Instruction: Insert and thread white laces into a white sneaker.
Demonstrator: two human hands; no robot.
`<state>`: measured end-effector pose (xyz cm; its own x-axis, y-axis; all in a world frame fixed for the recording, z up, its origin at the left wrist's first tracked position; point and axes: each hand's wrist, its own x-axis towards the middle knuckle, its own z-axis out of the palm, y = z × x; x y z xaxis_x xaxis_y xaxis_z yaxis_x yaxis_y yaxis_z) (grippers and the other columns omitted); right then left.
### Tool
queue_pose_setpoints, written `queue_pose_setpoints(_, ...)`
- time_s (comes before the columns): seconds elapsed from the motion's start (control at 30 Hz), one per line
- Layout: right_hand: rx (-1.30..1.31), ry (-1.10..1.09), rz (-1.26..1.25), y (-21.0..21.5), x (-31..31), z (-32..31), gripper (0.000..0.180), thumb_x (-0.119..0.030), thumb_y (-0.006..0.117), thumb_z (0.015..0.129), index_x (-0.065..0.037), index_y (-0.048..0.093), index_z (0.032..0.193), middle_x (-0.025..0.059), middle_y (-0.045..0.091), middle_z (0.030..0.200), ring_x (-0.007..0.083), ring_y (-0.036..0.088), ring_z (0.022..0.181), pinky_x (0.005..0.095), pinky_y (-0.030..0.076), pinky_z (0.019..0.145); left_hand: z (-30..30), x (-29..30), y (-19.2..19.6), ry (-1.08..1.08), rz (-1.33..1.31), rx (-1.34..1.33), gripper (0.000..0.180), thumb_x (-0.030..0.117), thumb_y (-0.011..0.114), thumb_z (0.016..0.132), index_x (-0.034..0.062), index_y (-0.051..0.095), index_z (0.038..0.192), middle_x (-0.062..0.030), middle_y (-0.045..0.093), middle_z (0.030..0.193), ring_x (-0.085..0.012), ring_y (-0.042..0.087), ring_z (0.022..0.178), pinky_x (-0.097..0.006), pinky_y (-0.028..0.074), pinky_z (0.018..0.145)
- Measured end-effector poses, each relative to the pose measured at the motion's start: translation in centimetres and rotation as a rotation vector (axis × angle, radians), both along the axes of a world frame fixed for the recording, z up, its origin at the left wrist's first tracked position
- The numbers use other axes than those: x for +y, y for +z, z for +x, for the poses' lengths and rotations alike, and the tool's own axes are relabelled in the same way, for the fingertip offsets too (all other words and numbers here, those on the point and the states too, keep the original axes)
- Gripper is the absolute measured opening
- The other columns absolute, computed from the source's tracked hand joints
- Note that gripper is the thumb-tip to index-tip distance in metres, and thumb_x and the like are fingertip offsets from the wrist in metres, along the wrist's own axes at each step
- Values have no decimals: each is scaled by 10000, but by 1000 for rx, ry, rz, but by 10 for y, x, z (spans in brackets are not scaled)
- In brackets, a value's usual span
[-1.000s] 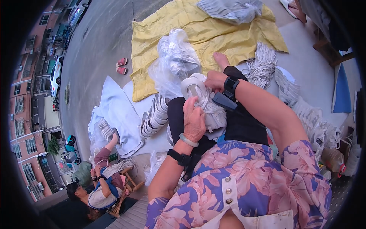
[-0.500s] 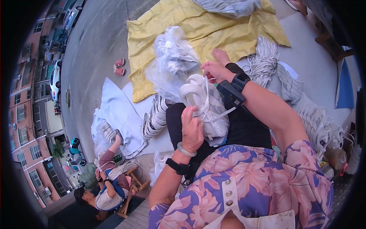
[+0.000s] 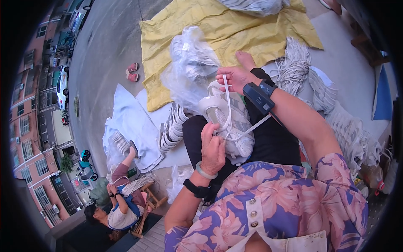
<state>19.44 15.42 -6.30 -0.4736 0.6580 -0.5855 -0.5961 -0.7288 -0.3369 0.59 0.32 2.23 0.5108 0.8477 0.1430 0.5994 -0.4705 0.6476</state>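
A white and grey sneaker upper (image 3: 240, 119) lies across my lap, its toe part toward me. My left hand (image 3: 213, 147) is closed at the near-left edge of its opening, thumb and fingers pinched beside the lace holes. Past the far end of the upper, my right hand (image 3: 236, 79) is closed on a white shoelace (image 3: 228, 98). The lace runs taut from those fingers down to the lace holes. Another length of lace stretches from the holes to the right, over my dark trouser leg. A second pale upper shows partly behind the first.
Clear plastic bags of uppers (image 3: 191, 63) rest on a yellow sheet (image 3: 161, 42) ahead. A bundle of white laces (image 3: 292, 67) lies right, beside rows of uppers (image 3: 342, 130). Stacked uppers (image 3: 171, 130) stand left. Another person (image 3: 121, 212) sits at lower left near a wooden stool (image 3: 156, 200).
My right hand has shifted slightly left, and the lace below it looks straighter. My left hand has moved a little downward, still at the upper's edge.
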Motion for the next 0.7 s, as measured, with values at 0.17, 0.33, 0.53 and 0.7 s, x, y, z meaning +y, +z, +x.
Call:
queue_pose_setpoints(0.17, -469, 322, 56, -21, 49, -11, 323, -258, 591, 848, -20, 510, 1052, 91, 576, 858, 183, 573, 676, 345, 517, 575, 9, 3, 2, 11, 13, 30, 64, -37, 525, 750, -22, 464, 760, -239, 448, 1171, -409, 420, 1123, -431, 319, 968)
queue_pose_setpoints(0.33, -620, 634, 512, -65, 84, -29, 250, -171, 594, 813, 16, 559, 974, 146, 617, 778, 202, 574, 530, 322, 482, 449, 12, 6, -2, 49, -9, 51, 68, -24, 536, 730, -24, 475, 759, -230, 457, 1155, -431, 413, 1113, -454, 320, 961)
queue_pose_setpoints(0.53, -653, 860, 968, -99, 100, -62, 66, 1, 598, 721, 17, 644, 766, 152, 619, 669, 186, 567, 482, 297, 442, 400, 2, 14, -4, 70, -56, 64, 93, -20, 569, 696, -21, 494, 751, -223, 467, 1135, -435, 426, 1098, -454, 347, 932)
queue_pose_setpoints(0.7, -688, 961, 616, -122, 118, -72, 178, 49, 627, 665, 31, 640, 842, 147, 596, 600, 172, 531, 424, 290, 420, 369, 3, 27, -5, 56, -112, 14, 111, -18, 585, 684, -17, 509, 765, -214, 482, 1119, -434, 436, 1084, -455, 362, 917)
